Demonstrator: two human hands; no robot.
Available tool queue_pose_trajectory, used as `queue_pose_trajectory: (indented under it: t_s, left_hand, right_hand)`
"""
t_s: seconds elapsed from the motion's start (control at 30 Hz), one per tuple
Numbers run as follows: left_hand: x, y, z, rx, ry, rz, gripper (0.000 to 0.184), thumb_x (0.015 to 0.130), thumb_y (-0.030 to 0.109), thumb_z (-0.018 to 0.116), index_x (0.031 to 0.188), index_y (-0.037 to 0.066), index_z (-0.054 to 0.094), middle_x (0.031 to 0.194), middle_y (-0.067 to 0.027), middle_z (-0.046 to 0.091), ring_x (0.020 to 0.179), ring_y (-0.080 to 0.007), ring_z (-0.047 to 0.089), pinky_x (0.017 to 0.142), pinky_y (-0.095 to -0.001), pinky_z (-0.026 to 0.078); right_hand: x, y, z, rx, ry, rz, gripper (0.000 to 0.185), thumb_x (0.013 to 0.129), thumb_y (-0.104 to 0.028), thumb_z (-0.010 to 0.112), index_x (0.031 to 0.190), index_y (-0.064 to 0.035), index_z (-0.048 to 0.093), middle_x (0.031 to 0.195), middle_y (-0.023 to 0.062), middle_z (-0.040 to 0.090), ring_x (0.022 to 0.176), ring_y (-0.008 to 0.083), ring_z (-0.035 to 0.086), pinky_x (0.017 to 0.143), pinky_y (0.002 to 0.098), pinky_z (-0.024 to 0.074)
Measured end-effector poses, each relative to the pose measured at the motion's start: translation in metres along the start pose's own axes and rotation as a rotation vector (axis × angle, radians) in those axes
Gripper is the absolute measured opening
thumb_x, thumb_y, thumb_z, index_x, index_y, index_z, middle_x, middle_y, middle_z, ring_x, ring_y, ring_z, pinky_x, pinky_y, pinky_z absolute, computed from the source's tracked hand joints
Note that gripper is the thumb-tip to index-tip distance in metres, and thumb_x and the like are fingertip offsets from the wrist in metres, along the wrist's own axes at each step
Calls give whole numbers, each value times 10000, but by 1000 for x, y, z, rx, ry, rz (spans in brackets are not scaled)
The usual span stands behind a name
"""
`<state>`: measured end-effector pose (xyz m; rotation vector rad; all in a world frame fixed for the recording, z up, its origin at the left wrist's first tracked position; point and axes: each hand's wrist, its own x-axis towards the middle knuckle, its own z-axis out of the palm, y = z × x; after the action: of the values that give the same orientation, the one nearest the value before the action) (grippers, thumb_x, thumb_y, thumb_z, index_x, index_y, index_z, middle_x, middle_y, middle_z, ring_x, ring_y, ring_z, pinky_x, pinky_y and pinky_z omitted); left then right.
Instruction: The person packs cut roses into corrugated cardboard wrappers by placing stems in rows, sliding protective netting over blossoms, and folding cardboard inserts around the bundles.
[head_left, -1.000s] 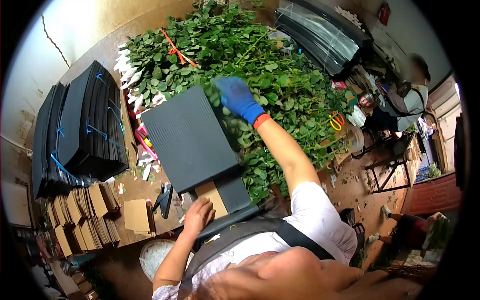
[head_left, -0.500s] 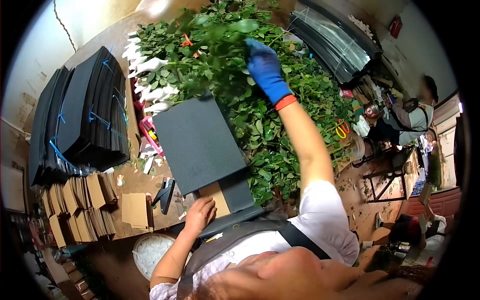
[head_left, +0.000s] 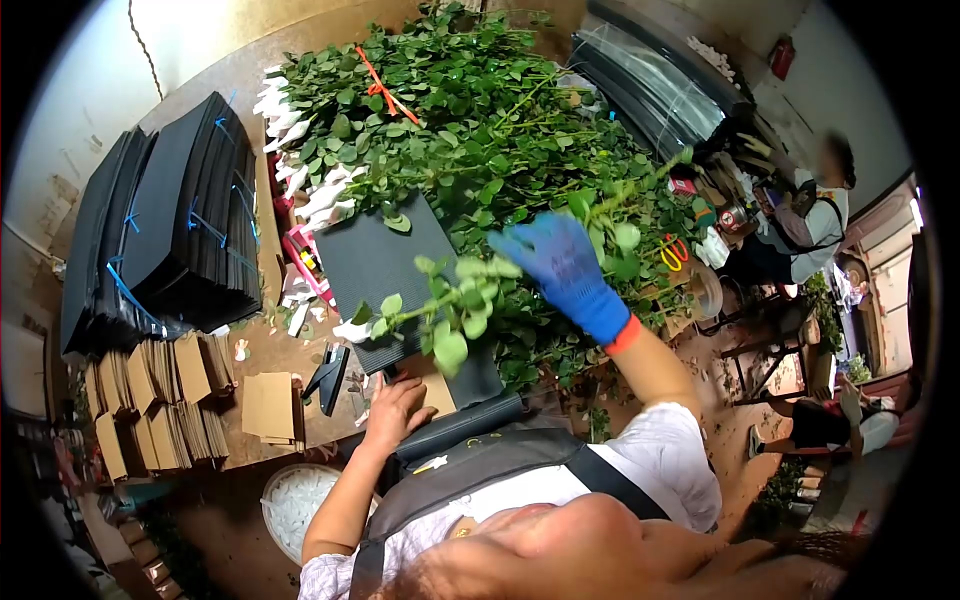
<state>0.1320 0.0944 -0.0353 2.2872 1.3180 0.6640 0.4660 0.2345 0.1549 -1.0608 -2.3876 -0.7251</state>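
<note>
My right hand, in a blue glove with a red cuff, is closed on a leafy flower stem. The stem stretches left over a black corrugated sheet, its white-wrapped head at the sheet's left edge. My bare left hand rests at the sheet's near edge on a strip of brown cardboard, fingers stretched out. Behind the sheet lies a big heap of leafy stems, many with white-wrapped heads pointing left. A red tie lies on the heap.
Black sheet stacks tied with blue string stand left, above brown cardboard pieces. A black stapler lies near my left hand. Yellow-and-red scissors are at right. A white tub stands below. Other people are at far right.
My right hand has come back from the far heap toward me, bringing a leafy stem over the black sheet. My left hand stays at the near edge, its fingers more spread.
</note>
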Motion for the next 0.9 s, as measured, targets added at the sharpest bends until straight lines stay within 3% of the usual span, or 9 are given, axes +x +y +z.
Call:
queue_pose_trajectory:
  t_s: [0.1,0.13,0.23,0.4,0.53,0.63,0.77,0.83,0.9]
  left_hand:
    - [8,23,-30,-58,-188,-243,695,761,396,842,1304,61,567,1238,-107,679,1230,-347,580,1213,-589,183]
    - [-3,2,-10,-167,-53,-191,830,701,425,881,1328,18,519,1312,-155,629,1331,-376,483,1185,-493,263]
    - [-1,10,-18,-198,-78,-209,860,707,389,878,1358,-7,480,1314,-167,631,1372,-370,450,1212,-479,189]
    - [-2,4,-14,-244,-92,-120,540,766,395,841,1212,123,705,1300,-117,634,1239,-313,560,1199,-621,132]
    - [-3,2,-14,-165,-134,-77,397,776,336,835,1105,133,747,1331,-130,605,1257,-352,535,1191,-601,186]
    - [4,5,-26,-342,-256,-174,353,788,299,822,1089,133,745,1365,-144,577,1300,-366,492,1196,-587,182]
    - [9,2,-31,-172,-297,-15,327,793,287,816,1086,157,753,1392,-158,551,1342,-376,445,1133,-498,321]
    - [12,4,-33,-197,-304,-16,316,809,300,806,1081,150,752,1385,-165,549,1360,-386,417,1134,-504,317]
    - [13,8,-32,-165,-286,-31,292,831,311,791,1059,134,749,1374,-163,548,1345,-384,425,1120,-498,345]
  right_hand:
    - [-48,-22,-16,73,-402,76,429,850,-101,583,1241,-265,644,911,6,639,795,244,621,674,379,475]
    - [-71,-26,-10,111,-551,86,459,800,-104,637,1227,-272,644,901,16,646,815,256,636,697,391,491]
    - [-132,-42,18,122,-923,100,428,780,-116,680,1172,-288,655,874,35,670,831,277,674,701,410,518]
    - [-191,-48,61,174,-1048,278,356,818,-156,672,1151,-281,673,895,52,684,866,289,680,730,419,524]
    - [-172,-36,49,290,-1107,94,317,857,-229,663,1169,-279,688,990,62,719,973,272,693,804,425,537]
    - [-129,3,46,489,-1172,228,312,862,-290,670,1166,-223,679,1037,69,714,975,296,678,835,449,529]
    - [-14,34,80,480,-82,253,363,886,-270,673,1234,-170,648,1133,98,695,1033,322,650,913,453,514]
    - [37,42,111,362,109,234,341,886,-242,680,1215,-160,649,1213,99,661,1125,313,604,977,454,477]
    - [65,52,161,149,79,158,301,868,-232,688,1156,-152,658,1269,94,632,1180,304,568,1008,455,450]
